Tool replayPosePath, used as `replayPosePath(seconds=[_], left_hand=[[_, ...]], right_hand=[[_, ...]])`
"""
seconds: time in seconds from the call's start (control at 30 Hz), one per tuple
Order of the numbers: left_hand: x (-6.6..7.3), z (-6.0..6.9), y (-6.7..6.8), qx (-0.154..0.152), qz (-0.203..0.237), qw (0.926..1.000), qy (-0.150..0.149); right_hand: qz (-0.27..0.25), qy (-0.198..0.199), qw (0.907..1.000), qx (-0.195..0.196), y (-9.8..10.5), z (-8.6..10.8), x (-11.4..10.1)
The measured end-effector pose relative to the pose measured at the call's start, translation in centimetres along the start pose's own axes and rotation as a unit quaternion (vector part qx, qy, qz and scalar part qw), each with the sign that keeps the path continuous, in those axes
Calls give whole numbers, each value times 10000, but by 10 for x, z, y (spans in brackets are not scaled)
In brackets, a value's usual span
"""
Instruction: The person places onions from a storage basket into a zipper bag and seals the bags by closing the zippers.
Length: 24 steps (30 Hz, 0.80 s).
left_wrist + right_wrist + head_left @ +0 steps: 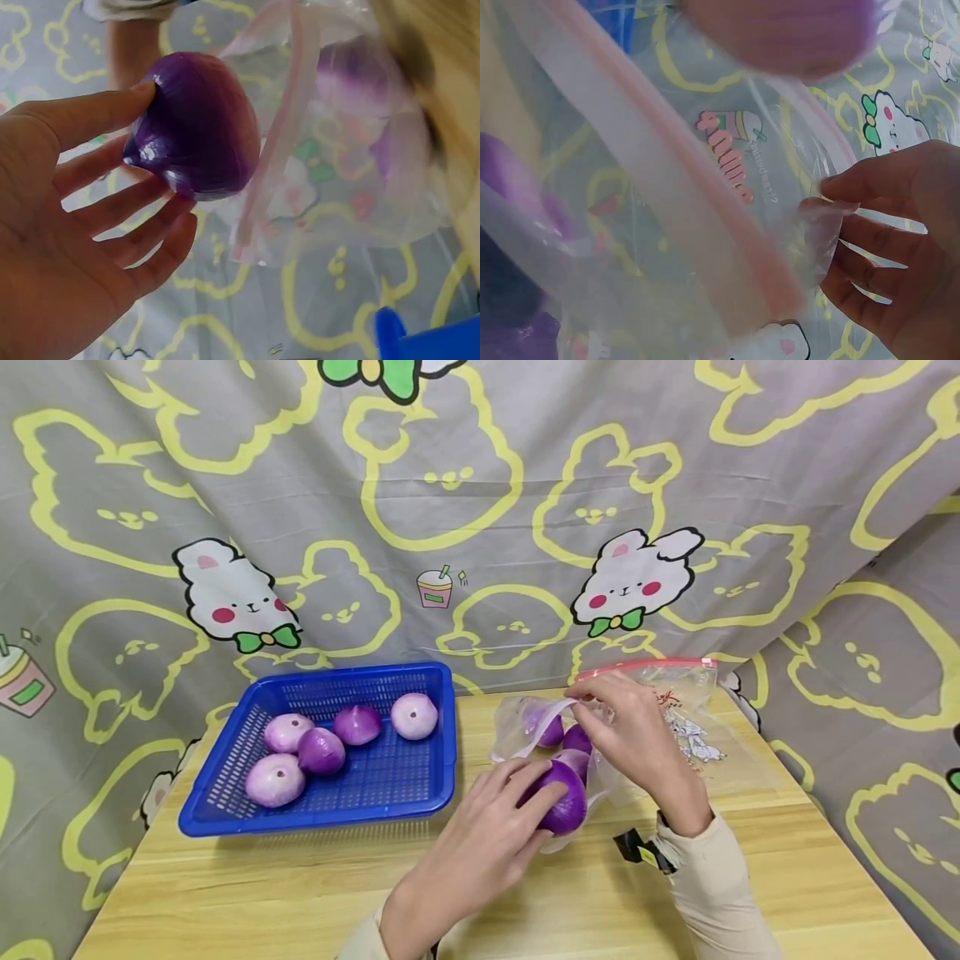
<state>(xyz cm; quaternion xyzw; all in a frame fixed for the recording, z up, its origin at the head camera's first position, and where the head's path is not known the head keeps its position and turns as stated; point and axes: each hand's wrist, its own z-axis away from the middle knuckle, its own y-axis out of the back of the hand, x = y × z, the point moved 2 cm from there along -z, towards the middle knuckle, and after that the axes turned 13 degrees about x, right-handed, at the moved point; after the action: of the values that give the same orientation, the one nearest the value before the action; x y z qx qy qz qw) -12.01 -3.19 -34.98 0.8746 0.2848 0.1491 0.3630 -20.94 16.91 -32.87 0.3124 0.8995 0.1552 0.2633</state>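
Five onions (pixel 322 752) sit in the blue basket (pixel 315 826) on the worktop (pixel 300 885), head view; the left grip (pixel 487 831) holds a purple onion (pixel 567 804) at the mouth of the plastic bag (pixel 511 733). Left wrist view: same grip clamped on that onion. Right wrist view: right grip (pixel 900 247) pinches the bag's edge.

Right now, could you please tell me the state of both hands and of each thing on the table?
Left hand: gripping a purple onion
Purple onion: held, apparently whole
Right hand: pinching the edge of the onion bag
Onion bag: open, loose onions inside
Flat bag: spread out; cannot tell whether zipped
Basket: upright, uncovered, five onions inside
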Motion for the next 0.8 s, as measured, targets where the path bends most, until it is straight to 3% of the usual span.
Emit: replayPosePath(seconds=[0.17,0.5,0.63,0.8], left_hand=[[1,2,-15,-40,-10,9999,-140],[-11,6,-32,21,-925,9956,145],[-12,10,-39,-126,-1164,9931,79],[-7,13,-41,-627,-1435,9876,-120]], right_hand=[[42,-6,10000,-47,0,0,-5],[-108,201,9996,-180,1,-1,-10],[-117,254,9993,-267,1,0,-12],[-51,272,9993,-269,1,0,-12]])
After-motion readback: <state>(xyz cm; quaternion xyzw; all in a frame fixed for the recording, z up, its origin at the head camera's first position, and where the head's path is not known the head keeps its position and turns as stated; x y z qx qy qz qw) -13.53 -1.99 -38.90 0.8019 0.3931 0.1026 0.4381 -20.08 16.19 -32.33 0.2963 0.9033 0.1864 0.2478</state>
